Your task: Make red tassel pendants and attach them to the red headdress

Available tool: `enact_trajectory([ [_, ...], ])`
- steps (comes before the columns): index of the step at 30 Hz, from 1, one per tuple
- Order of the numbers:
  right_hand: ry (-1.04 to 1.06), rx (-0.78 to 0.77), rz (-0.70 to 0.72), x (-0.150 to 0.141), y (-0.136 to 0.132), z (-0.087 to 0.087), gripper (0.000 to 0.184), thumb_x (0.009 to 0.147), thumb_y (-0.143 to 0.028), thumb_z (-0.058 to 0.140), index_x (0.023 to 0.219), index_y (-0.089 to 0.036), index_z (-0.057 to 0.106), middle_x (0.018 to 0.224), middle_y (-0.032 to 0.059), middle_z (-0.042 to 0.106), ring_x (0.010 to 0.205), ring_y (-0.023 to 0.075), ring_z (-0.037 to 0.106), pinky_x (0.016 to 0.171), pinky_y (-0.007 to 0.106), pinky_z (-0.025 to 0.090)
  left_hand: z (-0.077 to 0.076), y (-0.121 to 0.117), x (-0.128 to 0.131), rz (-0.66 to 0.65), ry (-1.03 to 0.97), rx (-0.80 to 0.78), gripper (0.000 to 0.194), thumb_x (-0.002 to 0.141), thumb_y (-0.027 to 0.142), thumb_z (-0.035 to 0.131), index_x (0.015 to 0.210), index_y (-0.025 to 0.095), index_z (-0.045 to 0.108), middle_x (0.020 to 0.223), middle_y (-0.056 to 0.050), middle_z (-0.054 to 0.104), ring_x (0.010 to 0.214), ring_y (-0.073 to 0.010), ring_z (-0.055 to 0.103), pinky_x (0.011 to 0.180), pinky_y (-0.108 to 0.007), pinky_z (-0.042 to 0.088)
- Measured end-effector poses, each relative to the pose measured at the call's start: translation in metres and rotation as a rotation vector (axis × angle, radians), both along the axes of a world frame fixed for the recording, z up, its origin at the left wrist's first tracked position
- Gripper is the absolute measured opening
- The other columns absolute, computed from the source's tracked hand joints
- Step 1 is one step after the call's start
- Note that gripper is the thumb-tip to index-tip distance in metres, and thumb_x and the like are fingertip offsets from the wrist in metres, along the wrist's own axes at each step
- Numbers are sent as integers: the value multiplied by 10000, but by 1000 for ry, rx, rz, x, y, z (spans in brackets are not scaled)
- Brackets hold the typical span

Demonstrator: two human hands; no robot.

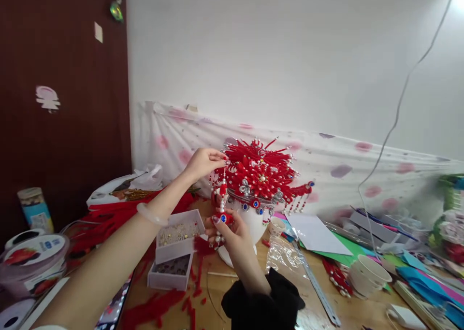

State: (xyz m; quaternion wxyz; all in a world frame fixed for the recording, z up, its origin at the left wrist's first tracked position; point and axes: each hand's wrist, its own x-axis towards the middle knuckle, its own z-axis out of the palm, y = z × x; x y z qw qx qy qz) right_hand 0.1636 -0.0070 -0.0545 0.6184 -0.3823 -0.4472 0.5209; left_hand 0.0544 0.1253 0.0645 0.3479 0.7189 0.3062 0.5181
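A red beaded headdress (261, 172) with pearls, silver trim and blue gems sits on a white stand (250, 223) at the middle of the table. My left hand (203, 162) pinches the headdress's left edge, where a dangling red and pearl tassel (222, 191) hangs. My right hand (228, 233), in a black sleeve, is below it, fingers closed on the tassel's lower end with its blue gem piece. A pale bangle (151, 215) circles my left wrist.
Two small white boxes of beads (176, 250) lie left of my right hand. Red scraps litter the wooden table (217, 291). A metal ruler (315, 281), plastic bag (286, 255), paper cups (368, 274), coloured paper (420, 277) and white sheet (315, 233) lie right. Tubs (34, 260) stand left.
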Motion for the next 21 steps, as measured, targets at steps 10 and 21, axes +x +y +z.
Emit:
enact_trajectory([
  [10,-67,-52,-150,0,18,-16,527,692,-625,769,915,-178,602,856,76,740,681,192,692,597,308,540,9,50,33,-112,320,102,91,709,140,751,790,175,775,796,-50,793,788,-194,734,786,-312,525],
  [21,-120,-109,-159,-3,31,-29,526,698,-642,746,922,-192,590,879,90,734,722,222,705,662,353,561,14,55,38,-112,487,187,124,751,170,731,867,172,777,862,-63,798,870,-222,719,893,-372,466],
])
